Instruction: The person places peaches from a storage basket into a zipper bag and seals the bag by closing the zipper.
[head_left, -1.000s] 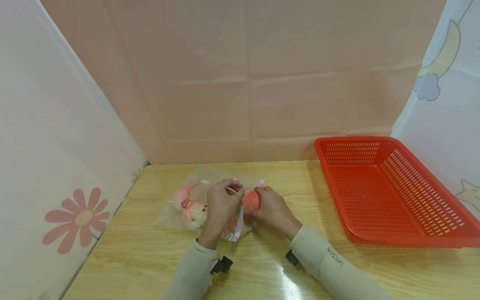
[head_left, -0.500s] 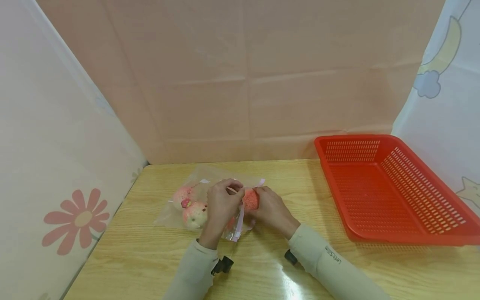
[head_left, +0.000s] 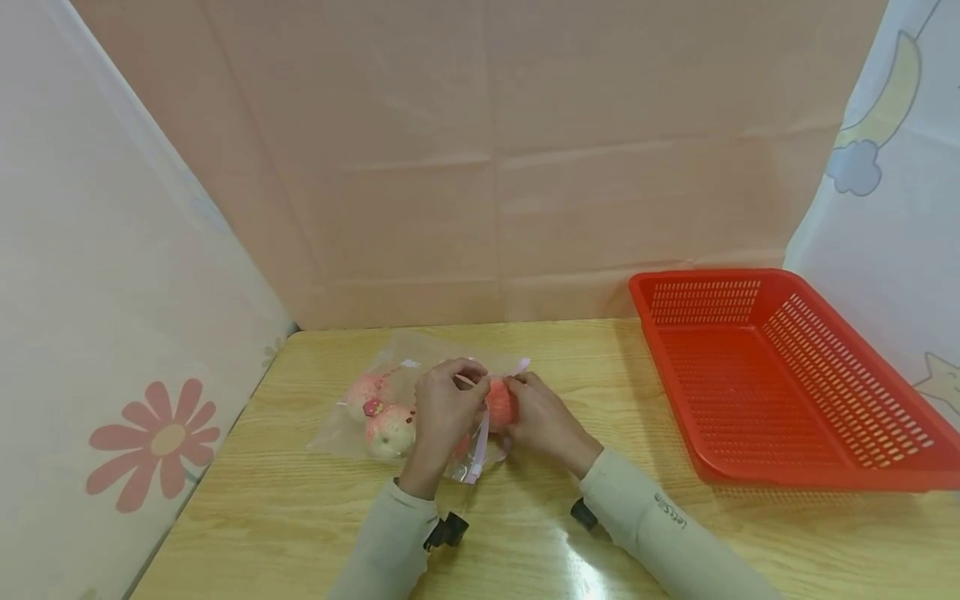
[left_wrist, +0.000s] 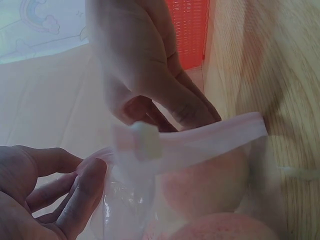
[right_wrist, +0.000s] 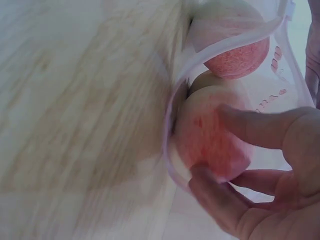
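A clear zip bag [head_left: 427, 343] lies on the table, holding several red-and-cream apples [head_left: 390, 432]. My left hand [head_left: 442, 408] pinches the bag's pink-edged mouth between thumb and fingers, which the left wrist view shows closely, with a pale slider [left_wrist: 145, 140] beside it on the strip. At the opening, my right hand [head_left: 547, 421] grips another apple [right_wrist: 210, 135], thumb on one side and fingers on the other. This apple sits within the loop of the bag's mouth, touching or overlapping a second apple [right_wrist: 237, 55] deeper in. My left hand hides part of the bag in the head view.
A red plastic basket [head_left: 750, 400] with slotted walls stands on the right of the wooden table [head_left: 262, 517]. A peach-coloured sheet [head_left: 480, 167] hangs behind, and a flower-printed sheet [head_left: 135, 292] along the left.
The apple in my right hand has turned slightly and shifted a little left, further into the bag's mouth. My left hand keeps its pinch on the bag in the same place.
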